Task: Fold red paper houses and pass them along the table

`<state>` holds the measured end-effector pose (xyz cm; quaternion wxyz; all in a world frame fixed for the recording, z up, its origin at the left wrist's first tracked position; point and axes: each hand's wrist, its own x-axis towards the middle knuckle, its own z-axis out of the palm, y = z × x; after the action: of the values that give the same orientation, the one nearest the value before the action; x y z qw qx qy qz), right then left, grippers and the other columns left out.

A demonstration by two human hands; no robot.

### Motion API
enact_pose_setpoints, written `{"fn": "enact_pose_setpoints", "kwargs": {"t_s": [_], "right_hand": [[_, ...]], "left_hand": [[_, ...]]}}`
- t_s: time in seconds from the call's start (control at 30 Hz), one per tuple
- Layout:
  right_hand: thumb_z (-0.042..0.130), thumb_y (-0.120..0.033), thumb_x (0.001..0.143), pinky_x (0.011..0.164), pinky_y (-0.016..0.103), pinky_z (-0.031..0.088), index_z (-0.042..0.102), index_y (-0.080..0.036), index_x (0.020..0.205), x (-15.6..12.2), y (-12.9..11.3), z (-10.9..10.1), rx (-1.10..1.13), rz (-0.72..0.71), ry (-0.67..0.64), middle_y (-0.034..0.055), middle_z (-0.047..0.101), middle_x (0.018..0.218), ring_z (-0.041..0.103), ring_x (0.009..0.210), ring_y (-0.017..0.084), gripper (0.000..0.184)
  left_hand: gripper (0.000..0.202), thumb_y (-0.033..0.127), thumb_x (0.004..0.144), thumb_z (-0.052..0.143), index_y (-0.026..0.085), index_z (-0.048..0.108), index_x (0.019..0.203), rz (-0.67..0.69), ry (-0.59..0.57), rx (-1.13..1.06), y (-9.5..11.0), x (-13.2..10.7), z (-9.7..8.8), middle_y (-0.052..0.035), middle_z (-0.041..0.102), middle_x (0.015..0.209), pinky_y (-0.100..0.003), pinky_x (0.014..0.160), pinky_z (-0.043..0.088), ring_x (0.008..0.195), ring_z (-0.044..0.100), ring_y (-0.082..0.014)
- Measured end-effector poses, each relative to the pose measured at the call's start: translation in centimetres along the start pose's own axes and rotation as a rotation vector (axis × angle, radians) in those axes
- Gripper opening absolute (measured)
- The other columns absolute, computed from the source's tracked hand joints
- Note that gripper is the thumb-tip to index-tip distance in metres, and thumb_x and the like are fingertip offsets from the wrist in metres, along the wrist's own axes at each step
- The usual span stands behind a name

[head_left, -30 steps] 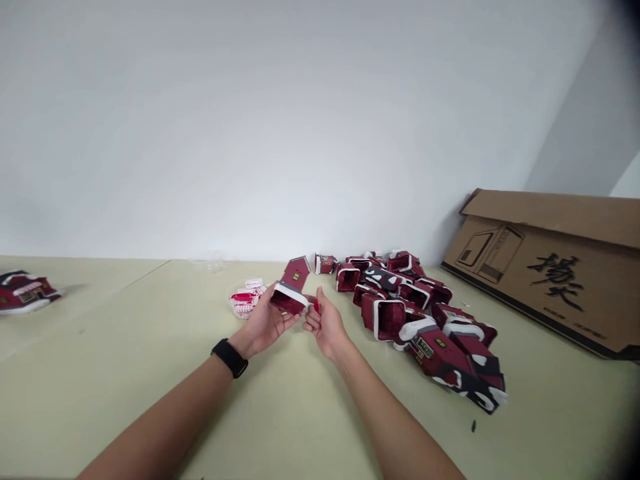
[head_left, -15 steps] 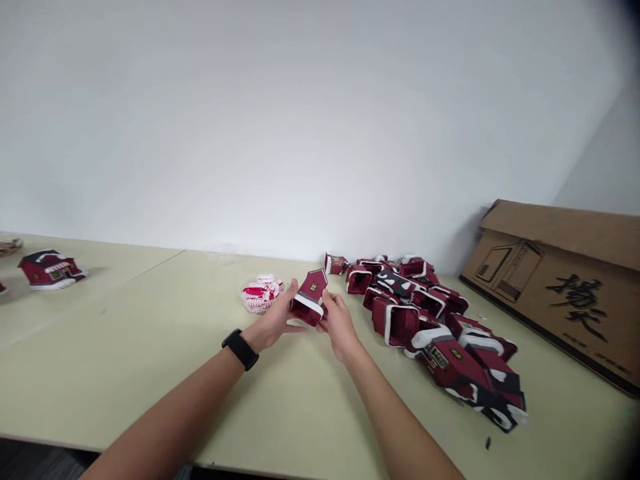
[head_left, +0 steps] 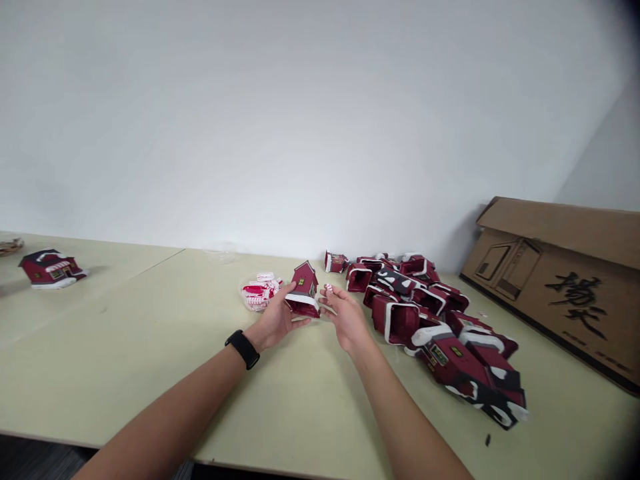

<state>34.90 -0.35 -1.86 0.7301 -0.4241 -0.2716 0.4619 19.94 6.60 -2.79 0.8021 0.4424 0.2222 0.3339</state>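
A small dark-red toy house (head_left: 303, 283) with a white-edged open base is tilted in my left hand (head_left: 277, 316), which grips its left side and underside. My right hand (head_left: 345, 315) is just right of the house, pinching a tiny red-and-white striped piece (head_left: 328, 288) between thumb and fingertips. Left of the house, partly behind my left hand, a clear round bowl (head_left: 243, 297) holds several red-and-white striped pieces (head_left: 261, 291). A black band circles my left wrist.
Several similar toy houses (head_left: 400, 325) lie heaped on the pale table (head_left: 165, 360) to the right. A cardboard box (head_left: 565, 287) stands at the far right. One house (head_left: 53, 268) stands upright at the far left. A clear plastic piece (head_left: 220, 252) lies near the wall.
My right hand has come off the house and moved slightly right, with the small striped piece now showing in its fingers. The house has turned and stands more upright in my left hand.
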Motion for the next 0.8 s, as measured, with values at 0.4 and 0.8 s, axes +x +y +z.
{"fn": "enact_pose_setpoints", "kwargs": {"t_s": [0.4,0.8], "right_hand": [[0.095,-0.031,0.052,0.071,0.022,0.054,0.068,-0.022,0.085,-0.18,-0.58,0.41,0.199,0.007,-0.029,-0.0022,0.072,0.075,0.063,0.069,0.011,0.043],[0.094,-0.035,0.052,0.073,0.027,0.060,0.070,-0.019,0.078,0.15,-0.34,0.01,0.054,-0.020,0.019,0.0016,0.074,0.075,0.070,0.068,0.014,0.038]], "left_hand": [[0.042,0.052,0.088,0.066,0.020,0.066,0.115,0.043,0.000,-0.093,0.06,-0.11,0.15,-0.0103,0.071,0.117,-0.036,0.081,0.057,0.093,0.070,-0.0241],[0.041,0.050,0.090,0.064,0.020,0.067,0.117,0.111,-0.031,-0.010,-0.41,-0.23,0.70,-0.0101,0.072,0.113,-0.035,0.081,0.057,0.094,0.069,-0.0238]]}}
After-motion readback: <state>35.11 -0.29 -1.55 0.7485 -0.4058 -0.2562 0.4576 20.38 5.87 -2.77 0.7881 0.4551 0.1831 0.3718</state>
